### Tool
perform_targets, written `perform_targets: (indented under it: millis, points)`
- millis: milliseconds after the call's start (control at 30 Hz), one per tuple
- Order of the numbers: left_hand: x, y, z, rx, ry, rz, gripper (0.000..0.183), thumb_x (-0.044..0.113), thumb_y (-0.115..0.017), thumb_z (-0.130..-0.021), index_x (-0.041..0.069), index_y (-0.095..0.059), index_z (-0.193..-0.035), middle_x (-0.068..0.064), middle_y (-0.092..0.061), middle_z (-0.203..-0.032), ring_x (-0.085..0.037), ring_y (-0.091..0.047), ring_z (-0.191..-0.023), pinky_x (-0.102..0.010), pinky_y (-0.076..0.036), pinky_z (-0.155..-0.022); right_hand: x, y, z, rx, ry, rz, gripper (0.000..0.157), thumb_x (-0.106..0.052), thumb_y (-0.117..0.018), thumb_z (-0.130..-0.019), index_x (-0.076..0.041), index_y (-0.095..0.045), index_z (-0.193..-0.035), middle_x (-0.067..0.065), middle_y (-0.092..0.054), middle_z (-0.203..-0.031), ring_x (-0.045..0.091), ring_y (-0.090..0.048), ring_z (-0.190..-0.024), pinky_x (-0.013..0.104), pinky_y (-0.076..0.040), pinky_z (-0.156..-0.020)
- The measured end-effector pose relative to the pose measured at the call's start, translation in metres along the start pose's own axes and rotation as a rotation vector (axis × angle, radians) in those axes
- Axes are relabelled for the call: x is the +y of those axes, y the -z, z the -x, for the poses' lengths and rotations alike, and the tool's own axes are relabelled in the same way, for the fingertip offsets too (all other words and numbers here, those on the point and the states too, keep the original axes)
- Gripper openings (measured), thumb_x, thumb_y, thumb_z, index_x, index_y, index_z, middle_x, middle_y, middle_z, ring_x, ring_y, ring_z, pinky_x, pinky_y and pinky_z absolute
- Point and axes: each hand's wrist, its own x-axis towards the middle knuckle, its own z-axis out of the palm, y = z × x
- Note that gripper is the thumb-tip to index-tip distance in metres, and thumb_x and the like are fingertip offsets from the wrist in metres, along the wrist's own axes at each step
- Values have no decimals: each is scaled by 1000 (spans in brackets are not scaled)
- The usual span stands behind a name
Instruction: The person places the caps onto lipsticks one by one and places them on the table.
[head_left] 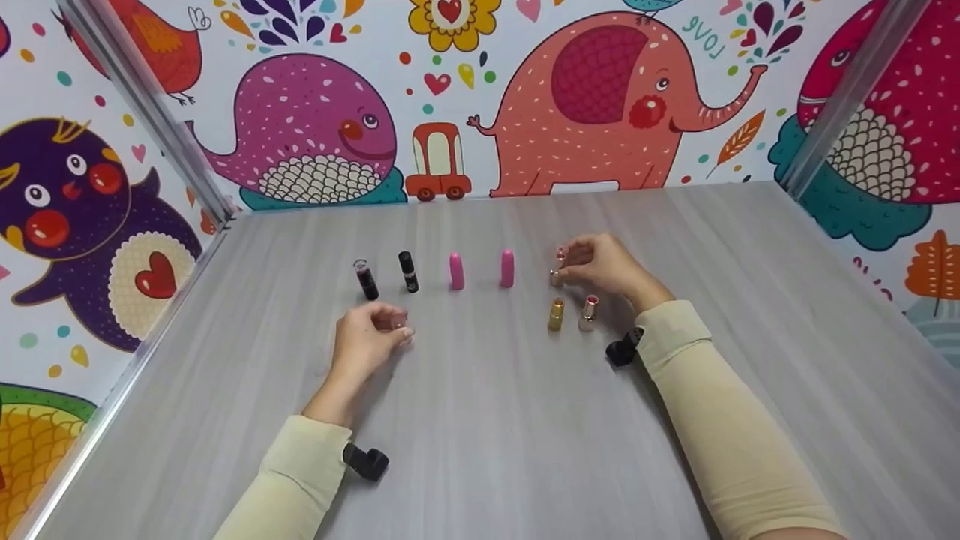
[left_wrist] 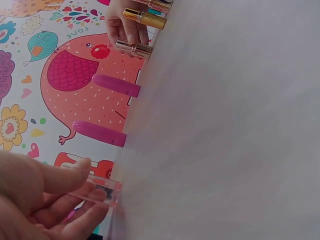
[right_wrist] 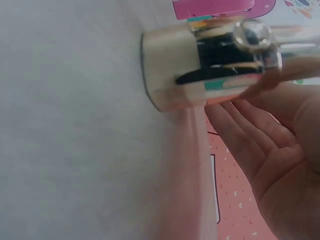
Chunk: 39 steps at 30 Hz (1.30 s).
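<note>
My left hand pinches a small clear, pinkish tube between thumb and fingers, its lower end close to the tabletop. At the right end of the back row, my right hand holds an upright lipstick with a cream base, a shiny metal band and a clear upper part. That lipstick fills much of the right wrist view. Just in front of this hand stand a gold lipstick and a pale metallic lipstick with a red top.
Two black lipsticks stand upright at the left of the row, one with a clear top. Two bright pink lipsticks stand at its middle. Cartoon-printed panels border the grey wood-look table.
</note>
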Motion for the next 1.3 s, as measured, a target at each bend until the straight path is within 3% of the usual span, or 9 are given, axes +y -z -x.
perform_targets:
  millis: [567, 767, 967, 1100, 1300]
  points:
    - [1, 3, 0, -2, -15, 3, 25, 1, -80, -73, 4, -71, -96, -9, -71, -92, -22, -66, -85, -32, -54, -78, -7, -3, -1, 26, -59, -38, 39, -9, -76, -81, -2, -62, -117, 10, -67, -108, 21, -65, -100, 33, -55, -83]
    - [1, 3, 0, 1, -16, -17, 24, 3, -81, -73, 6, -72, -95, -7, -70, -90, -21, -65, -84, -33, -53, -78, -3, -4, -3, 30, -8, -47, 38, -5, -75, -81, 3, -61, -115, 16, -67, -107, 22, -65, -97, 32, -56, -80]
    - [1, 0, 0, -5, -20, -18, 24, 3, -81, -73, 5, -72, -95, -9, -70, -91, -22, -65, -86, -35, -52, -80, 1, -1, -3, 14, 22, -138, 42, 1, -72, -81, 7, -57, -120, 24, -64, -114, 25, -65, -101, 35, -55, -82]
    - [-1, 0, 0, -9, -18, -11, 25, 3, -81, -73, 5, -72, -95, -9, -70, -91, -22, -65, -85, -34, -53, -79, -8, 4, 7, 22, 11, -131, 42, -3, -72, -83, 1, -58, -122, 21, -64, -116, 27, -64, -104, 41, -54, -85]
    - [-2, 1, 0, -23, -15, -5, 24, 4, -81, -73, 5, -72, -96, -8, -70, -91, -21, -66, -85, -33, -54, -78, -10, 16, 13, 95, -25, -12, 44, -23, -75, -82, -10, -62, -122, 6, -66, -115, 21, -63, -105, 37, -52, -89]
